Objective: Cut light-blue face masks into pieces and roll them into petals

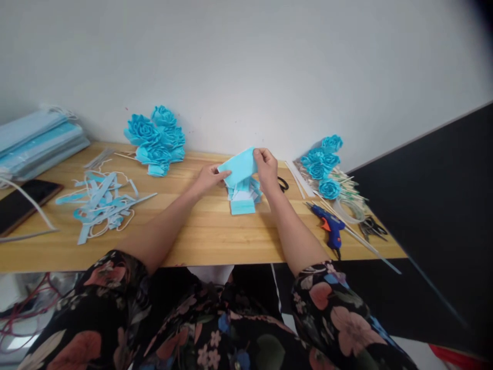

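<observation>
A light-blue rectangular sheet [239,167], which looks like face-mask fabric, is held tilted above the middle of the table. My left hand [210,177] pinches its lower left side, thumb on top. At the upper right corner my right hand [266,165] grips it between thumb and fingers. Beneath the sheet lies a small heap of cut blue and white pieces [242,206], partly covered by it. Black scissor handles [283,184] show just beside my right hand; the rest of that tool is hidden.
Blue fabric roses [159,141] stand at the back left, more roses [321,159] at right. Cut strips and ear loops [103,198] lie left, near a phone [29,203] and stacked face masks [38,141]. A blue glue gun [329,225], tape roll [348,210] and black-handled tool [372,227] sit right.
</observation>
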Demonstrator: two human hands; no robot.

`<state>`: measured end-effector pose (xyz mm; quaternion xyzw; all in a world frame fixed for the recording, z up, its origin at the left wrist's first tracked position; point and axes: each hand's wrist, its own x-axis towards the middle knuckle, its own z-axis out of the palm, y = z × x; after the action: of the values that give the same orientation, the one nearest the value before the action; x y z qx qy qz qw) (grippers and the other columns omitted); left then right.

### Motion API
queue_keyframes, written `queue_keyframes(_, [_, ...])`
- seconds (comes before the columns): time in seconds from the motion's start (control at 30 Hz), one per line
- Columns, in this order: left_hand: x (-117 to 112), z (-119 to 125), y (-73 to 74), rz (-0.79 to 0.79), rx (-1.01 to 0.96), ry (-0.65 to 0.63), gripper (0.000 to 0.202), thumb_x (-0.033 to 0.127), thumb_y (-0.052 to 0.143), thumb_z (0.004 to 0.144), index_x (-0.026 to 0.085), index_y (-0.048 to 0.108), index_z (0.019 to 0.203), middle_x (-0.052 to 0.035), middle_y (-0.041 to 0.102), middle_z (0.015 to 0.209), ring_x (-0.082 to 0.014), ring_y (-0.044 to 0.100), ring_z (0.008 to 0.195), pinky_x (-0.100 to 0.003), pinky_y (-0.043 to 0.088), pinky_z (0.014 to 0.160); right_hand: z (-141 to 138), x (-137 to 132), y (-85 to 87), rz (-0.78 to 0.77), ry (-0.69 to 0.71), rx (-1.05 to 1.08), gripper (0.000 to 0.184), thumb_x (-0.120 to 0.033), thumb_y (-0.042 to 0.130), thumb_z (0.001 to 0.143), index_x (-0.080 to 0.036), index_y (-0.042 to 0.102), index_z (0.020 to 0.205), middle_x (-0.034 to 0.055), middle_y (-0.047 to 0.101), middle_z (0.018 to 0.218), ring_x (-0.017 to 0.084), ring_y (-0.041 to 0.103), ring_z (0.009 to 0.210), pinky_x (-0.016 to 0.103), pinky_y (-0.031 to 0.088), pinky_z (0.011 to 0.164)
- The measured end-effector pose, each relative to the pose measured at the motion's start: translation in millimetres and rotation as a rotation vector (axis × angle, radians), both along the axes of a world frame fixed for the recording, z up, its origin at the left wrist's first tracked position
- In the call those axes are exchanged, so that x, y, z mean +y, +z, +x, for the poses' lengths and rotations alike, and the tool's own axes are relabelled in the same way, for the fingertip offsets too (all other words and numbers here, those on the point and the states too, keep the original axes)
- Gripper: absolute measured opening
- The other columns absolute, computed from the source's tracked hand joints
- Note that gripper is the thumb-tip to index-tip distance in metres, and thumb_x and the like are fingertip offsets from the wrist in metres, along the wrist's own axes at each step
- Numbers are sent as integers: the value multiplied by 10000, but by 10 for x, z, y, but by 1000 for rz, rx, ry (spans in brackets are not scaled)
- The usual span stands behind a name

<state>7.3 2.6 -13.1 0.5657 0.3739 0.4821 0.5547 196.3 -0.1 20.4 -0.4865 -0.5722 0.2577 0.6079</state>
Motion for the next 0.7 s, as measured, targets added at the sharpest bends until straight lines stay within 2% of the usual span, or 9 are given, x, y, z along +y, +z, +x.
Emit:
queue_keyframes(0.13, [61, -51, -21, 0, -72, 162, 346, 477, 767, 660, 174, 606, 626, -20, 622, 588, -97, 509, 485, -213, 360, 459, 42, 86, -137, -15, -61, 23, 387, -579, 501, 836, -196, 552, 840, -7, 533, 754, 132, 479, 736, 247, 412, 692])
queue_keyframes(0.3, [95, -63, -51, -43, -73, 332, 279, 422, 738, 688, 178, 602, 684, 15, 578, 583, -69, 411, 416, -200, 272, 368, 3, 92, -226, -14, 43, 16, 408, -542, 537, 828, -185, 608, 1013, 10, 605, 825, 139, 518, 769, 257, 426, 725])
queue_keyframes(0.4, [102, -48, -61, -61, -136, 332, 277, 401, 746, 684, 179, 581, 705, 28, 546, 592, -67, 436, 438, -188, 346, 375, -13, 58, -213, 10, 43, 1, 342, -500, 556, 833, -182, 627, 936, -10, 573, 766, 128, 485, 720, 254, 406, 702])
queue_keyframes(0.5, [90, -30, -48, -87, -227, 291, 290, 378, 753, 691, 180, 550, 751, 29, 548, 663, -68, 491, 508, -196, 466, 453, -21, 30, -200, 8, -13, -39, 284, -461, 552, 842, -184, 596, 805, -39, 482, 680, 114, 420, 652, 248, 366, 655])
queue_keyframes(0.6, [72, -10, -24, -104, -278, 271, 273, 332, 733, 734, 179, 517, 800, 24, 563, 758, -63, 534, 580, -229, 546, 562, -30, 20, -206, 12, -41, -62, 279, -449, 530, 859, -185, 574, 781, -46, 445, 664, 111, 398, 639, 247, 356, 651])
queue_keyframes(0.7, [56, 10, 1, -110, -289, 253, 254, 315, 715, 766, 175, 523, 855, 12, 577, 800, -74, 570, 622, -256, 573, 610, -41, 20, -213, 12, -50, -79, 285, -456, 511, 870, -190, 559, 780, -43, 446, 669, 114, 401, 646, 244, 359, 652])
